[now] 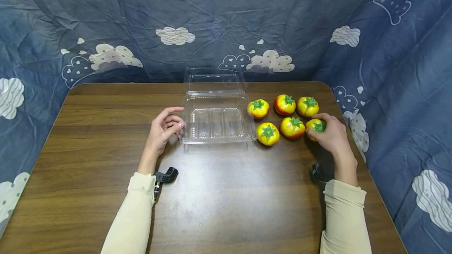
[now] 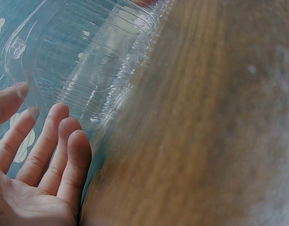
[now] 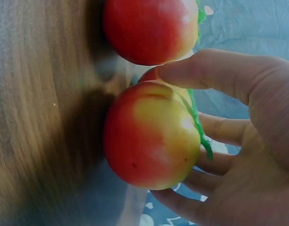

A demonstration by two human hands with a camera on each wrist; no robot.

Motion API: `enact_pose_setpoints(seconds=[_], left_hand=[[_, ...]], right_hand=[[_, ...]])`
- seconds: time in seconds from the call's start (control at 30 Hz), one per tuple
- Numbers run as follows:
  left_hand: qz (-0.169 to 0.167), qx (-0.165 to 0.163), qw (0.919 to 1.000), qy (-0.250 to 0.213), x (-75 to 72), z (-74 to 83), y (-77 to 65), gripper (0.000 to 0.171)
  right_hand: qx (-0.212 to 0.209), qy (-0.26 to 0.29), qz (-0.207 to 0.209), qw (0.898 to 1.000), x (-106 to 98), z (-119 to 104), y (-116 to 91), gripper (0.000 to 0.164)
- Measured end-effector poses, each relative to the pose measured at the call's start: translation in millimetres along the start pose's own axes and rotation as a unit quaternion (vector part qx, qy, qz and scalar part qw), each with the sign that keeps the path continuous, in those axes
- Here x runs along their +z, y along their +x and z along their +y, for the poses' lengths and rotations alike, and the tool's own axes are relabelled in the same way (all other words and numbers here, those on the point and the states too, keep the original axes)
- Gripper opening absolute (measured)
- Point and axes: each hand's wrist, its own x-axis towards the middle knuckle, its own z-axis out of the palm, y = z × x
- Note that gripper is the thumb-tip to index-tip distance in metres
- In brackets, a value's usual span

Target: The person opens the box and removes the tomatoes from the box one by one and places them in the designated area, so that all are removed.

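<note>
A clear plastic clamshell box (image 1: 216, 139) lies on the table with its lid (image 1: 214, 77) raised at the back. My left hand (image 1: 164, 128) is at the box's left side, fingers loosely extended. In the left wrist view, the thumb and fingertips (image 2: 58, 110) come right up to the see-through rim (image 2: 21, 70). At the right, my right hand (image 1: 332, 134) grips a red-and-yellow tomato (image 3: 151, 136) with a green leafy top, thumb on one side and fingers on the other. Another tomato (image 3: 151, 28) sits just beyond it in the right wrist view.
Several more tomatoes stand between the box and my right hand, including a front-left one (image 1: 267, 134) close to the box's right edge and a back-right one (image 1: 308, 106). The brown wooden table (image 1: 233, 207) ends at a patterned blue cloth (image 1: 148, 7) behind.
</note>
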Motion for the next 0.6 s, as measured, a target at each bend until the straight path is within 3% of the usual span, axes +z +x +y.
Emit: enact_pose_setpoints(seconds=[0.33,0.6], left_hand=[[-0.005,0.005,1.0000,0.003,-1.5,-0.9,1.0,0.046],[0.001,-0.002,1.0000,0.003,-0.3,0.5,0.2,0.047]], right_hand=[[-0.023,0.025,0.077,0.996,-5.9,-6.3,-3.7,0.048],[-0.029,0.060,0.169,0.983,-7.0,-16.6,-8.5,0.037]])
